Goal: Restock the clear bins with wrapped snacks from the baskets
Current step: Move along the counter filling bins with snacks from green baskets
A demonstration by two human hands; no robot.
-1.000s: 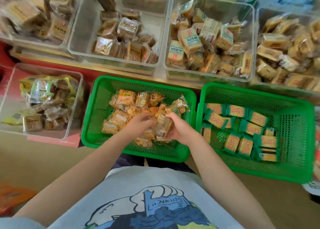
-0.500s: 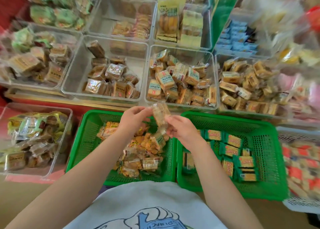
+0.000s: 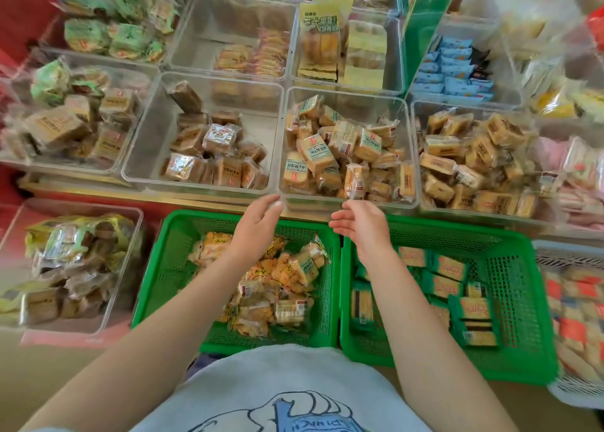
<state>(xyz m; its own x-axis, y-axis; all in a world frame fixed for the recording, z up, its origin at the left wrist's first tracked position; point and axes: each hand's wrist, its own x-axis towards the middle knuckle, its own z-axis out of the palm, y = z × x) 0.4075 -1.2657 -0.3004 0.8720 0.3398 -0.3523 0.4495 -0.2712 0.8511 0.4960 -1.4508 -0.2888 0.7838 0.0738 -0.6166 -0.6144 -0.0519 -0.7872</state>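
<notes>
A shop shelf full of clear bins fills the top of the view, and two green baskets sit on the floor below it. The left hand [image 3: 260,224] and the right hand [image 3: 361,224] hang side by side, a little apart, just above the far edge of the baskets. Both hands have loose, spread fingers and hold nothing. One wrapped snack [image 3: 356,180] lies just past the right hand at 12 o'clock, standing tall against the near wall of the clear bin [image 3: 346,95]. More snacks wait in the left basket [image 3: 163,288], at 6 o'clock from the left hand, under that arm. The left hand is nearer to this pile, so it looks best placed to reach back for more. The right basket [image 3: 523,301] holds green packs.
</notes>
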